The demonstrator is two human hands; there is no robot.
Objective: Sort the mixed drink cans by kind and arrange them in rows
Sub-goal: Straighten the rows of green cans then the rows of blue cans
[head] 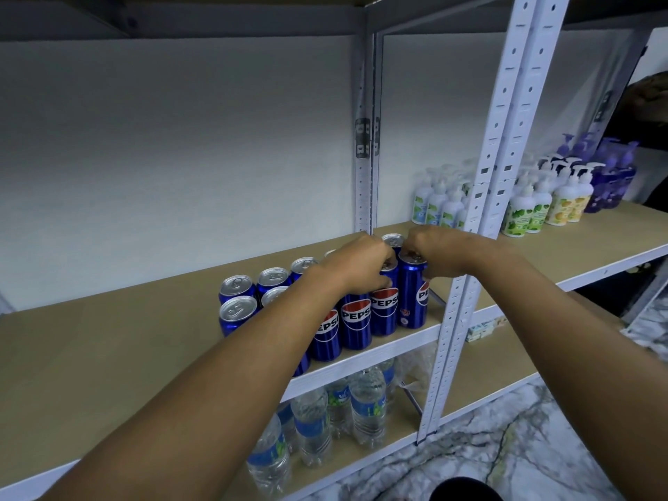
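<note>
— Why are both hands up at the right end of the shelf (144,341)?

— Each one holds a can by its top. The left hand (361,263) has its fingers curled round a Pepsi can (385,309), the right hand (439,253) round the end can (412,294) beside it, so I think the front row is being closed up

— And the other cans?

— The other Pepsi cans (238,309) stand upright in rows behind and to the left, touching, near the shelf's front edge

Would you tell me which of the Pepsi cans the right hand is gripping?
The right hand grips the rightmost front-row can, next to the shelf post; its logo is turned sideways, partly out of view, unlike its neighbours' forward-facing logos.
</note>
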